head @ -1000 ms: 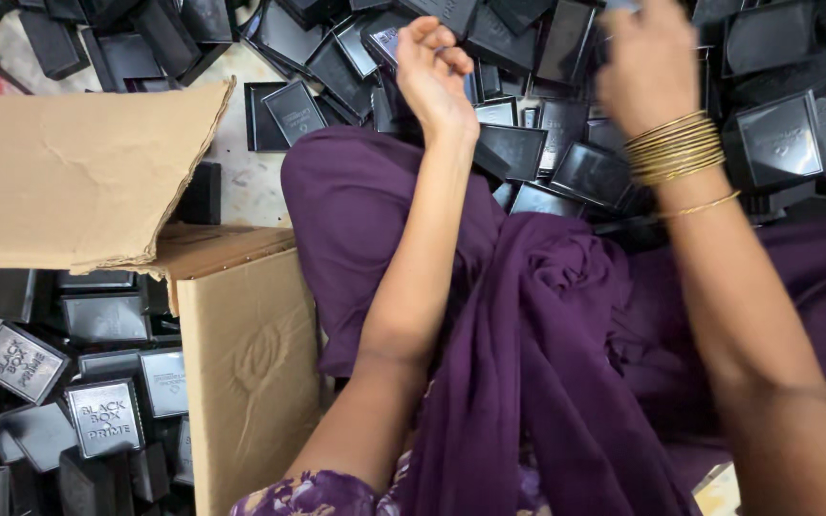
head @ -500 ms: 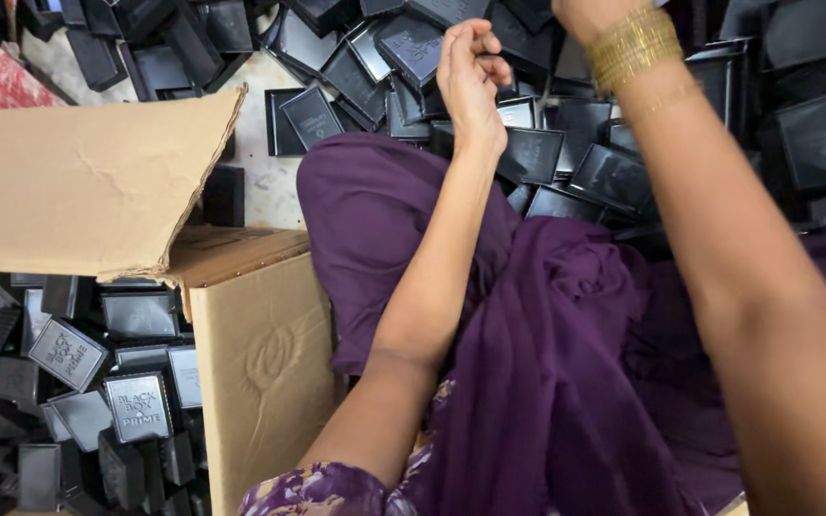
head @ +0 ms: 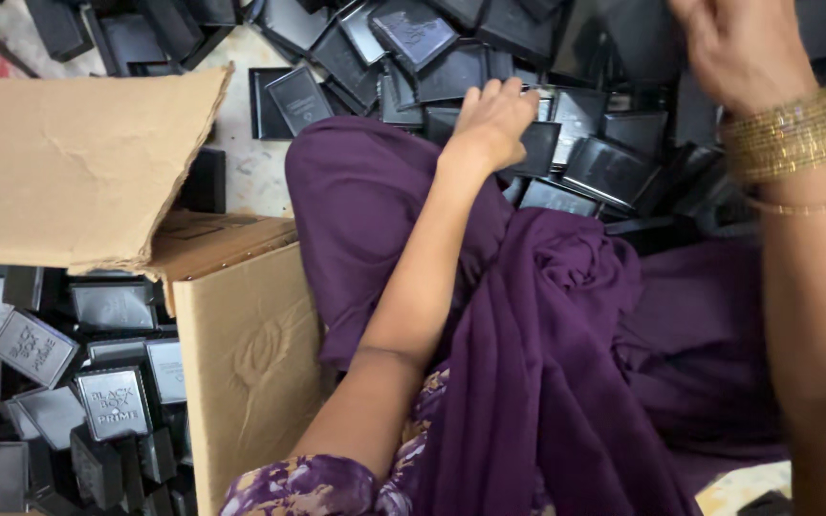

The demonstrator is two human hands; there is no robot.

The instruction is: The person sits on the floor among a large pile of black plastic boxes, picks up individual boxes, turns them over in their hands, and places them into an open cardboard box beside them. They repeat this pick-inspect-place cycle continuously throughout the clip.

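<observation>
Hands over the pile of black boxes

Left hand (head: pixel 491 119) had come down from where it hung half a second before and lay on the heap of small black boxes (head: pixel 566 134) at the far side, fingers curled against one box's edge; couldn't tell if it actually clamped it. Right hand (head: pixel 743 43) sat higher and further right, fingers loosely apart, holding nothing, gold bangles (head: pixel 788 134) on the wrist. Cardboard carton (head: pixel 241 354) stayed near left, flap (head: pixel 78 162) up, more boxes inside. Purple cloth (head: pixel 547 344) covered the lap.
</observation>
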